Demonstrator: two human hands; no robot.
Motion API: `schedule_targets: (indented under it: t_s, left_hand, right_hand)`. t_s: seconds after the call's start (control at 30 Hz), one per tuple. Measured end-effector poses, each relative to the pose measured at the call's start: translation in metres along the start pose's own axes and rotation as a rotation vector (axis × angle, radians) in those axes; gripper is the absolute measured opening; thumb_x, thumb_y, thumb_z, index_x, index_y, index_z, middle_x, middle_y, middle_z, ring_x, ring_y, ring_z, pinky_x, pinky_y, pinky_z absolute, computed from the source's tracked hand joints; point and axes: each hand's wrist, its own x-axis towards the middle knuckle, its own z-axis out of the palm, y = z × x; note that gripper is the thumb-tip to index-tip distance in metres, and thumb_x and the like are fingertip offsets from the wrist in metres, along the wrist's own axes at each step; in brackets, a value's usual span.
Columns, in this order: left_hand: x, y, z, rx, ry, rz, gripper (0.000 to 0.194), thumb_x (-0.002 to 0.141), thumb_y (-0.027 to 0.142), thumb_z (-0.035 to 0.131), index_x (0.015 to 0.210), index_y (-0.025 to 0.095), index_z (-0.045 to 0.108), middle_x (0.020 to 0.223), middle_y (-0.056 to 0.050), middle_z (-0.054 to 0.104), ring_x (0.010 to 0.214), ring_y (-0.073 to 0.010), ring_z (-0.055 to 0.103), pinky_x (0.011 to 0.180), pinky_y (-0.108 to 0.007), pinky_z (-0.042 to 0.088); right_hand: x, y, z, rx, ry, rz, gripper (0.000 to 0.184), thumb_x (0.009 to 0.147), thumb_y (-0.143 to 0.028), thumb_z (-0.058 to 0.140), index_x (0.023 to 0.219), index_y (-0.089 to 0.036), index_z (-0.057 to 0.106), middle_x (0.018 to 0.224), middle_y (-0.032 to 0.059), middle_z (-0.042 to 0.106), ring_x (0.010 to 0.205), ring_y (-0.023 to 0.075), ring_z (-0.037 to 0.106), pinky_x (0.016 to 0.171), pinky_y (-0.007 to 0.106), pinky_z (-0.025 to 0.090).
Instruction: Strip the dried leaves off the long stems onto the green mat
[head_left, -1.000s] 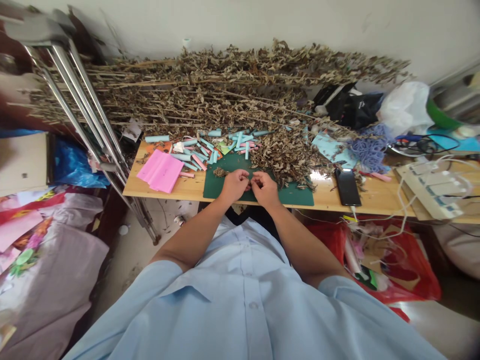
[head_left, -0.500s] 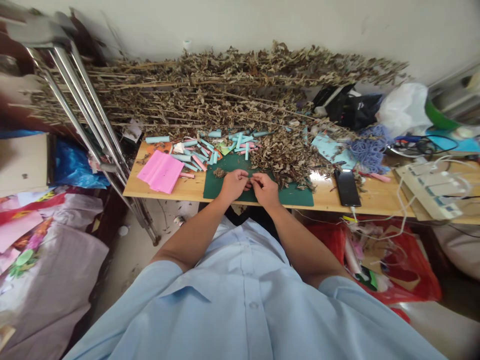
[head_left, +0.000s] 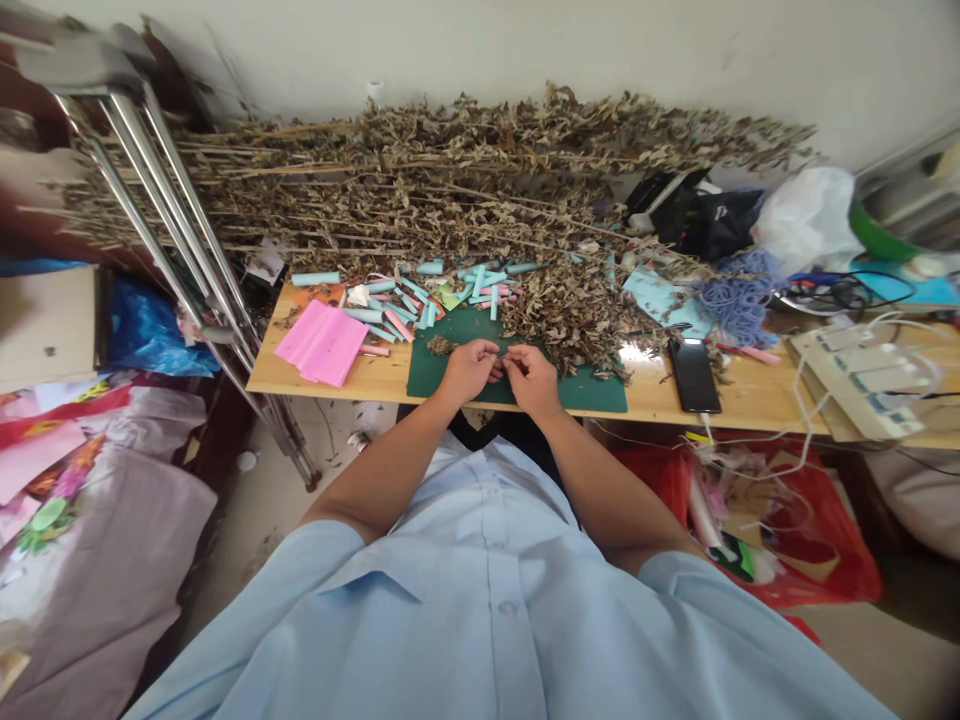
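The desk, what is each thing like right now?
Left hand: curled, fingers pinching
Right hand: curled, fingers pinching
Green cutting mat: flat, leaf crumbs on it
Phone: flat, screen dark
Pink paper sheets: flat, stacked
Blue paper tubes: rolled, scattered
Dried leafy branches: brown, heaped

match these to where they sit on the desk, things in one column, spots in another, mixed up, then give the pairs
Things:
1. stack of pink paper sheets
2. black smartphone
3. dark green cutting mat
4. tangle of purple cord

Spots:
a. front edge of the wooden tabletop, right of the mat
b. under the left hand and right hand
c. back right of the tabletop
d. left end of the tabletop

Pairs: 1d, 2a, 3b, 4c
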Motion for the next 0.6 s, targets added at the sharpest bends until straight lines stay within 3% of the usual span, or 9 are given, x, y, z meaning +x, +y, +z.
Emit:
schedule_targets:
  t_s: [0.2,0.4,0.6]
  left_hand:
    - [-0.0032,0.0027,-0.0002,0.028,-0.014,0.017,0.018,0.086,0.010,0.058,0.102,0.011,0.066,0.080,-0.003,0.071,0.063,-0.0104,0.067,0.058,-0.020,0.055]
    - [-0.0068,0.0058,-0.0004,0.180,-0.011,0.055,0.013,0.086,0.013,0.057,0.090,0.013,0.069,0.068,0.000,0.066,0.054,-0.0085,0.059,0.049,-0.018,0.045]
    - [-0.0063,0.0053,0.0005,0.355,0.020,0.173,0.012,0.085,0.012,0.054,0.083,0.015,0.065,0.065,0.002,0.062,0.058,-0.0102,0.059,0.057,-0.021,0.042]
  right_hand:
    - [0.0018,0.0041,0.0007,0.087,0.008,0.089,0.026,0.086,-0.037,0.065,0.106,-0.021,0.062,0.093,0.0055,0.073,0.084,0.0195,0.070,0.082,0.037,0.057]
    - [0.0019,0.0047,0.0015,0.109,0.011,0.106,0.023,0.084,-0.034,0.066,0.104,-0.022,0.062,0.091,0.0050,0.073,0.082,0.0196,0.070,0.082,0.038,0.057]
    - [0.0022,0.0036,0.0003,0.119,-0.002,0.093,0.021,0.085,-0.033,0.066,0.101,-0.021,0.063,0.089,0.0049,0.072,0.081,0.0195,0.069,0.081,0.038,0.057]
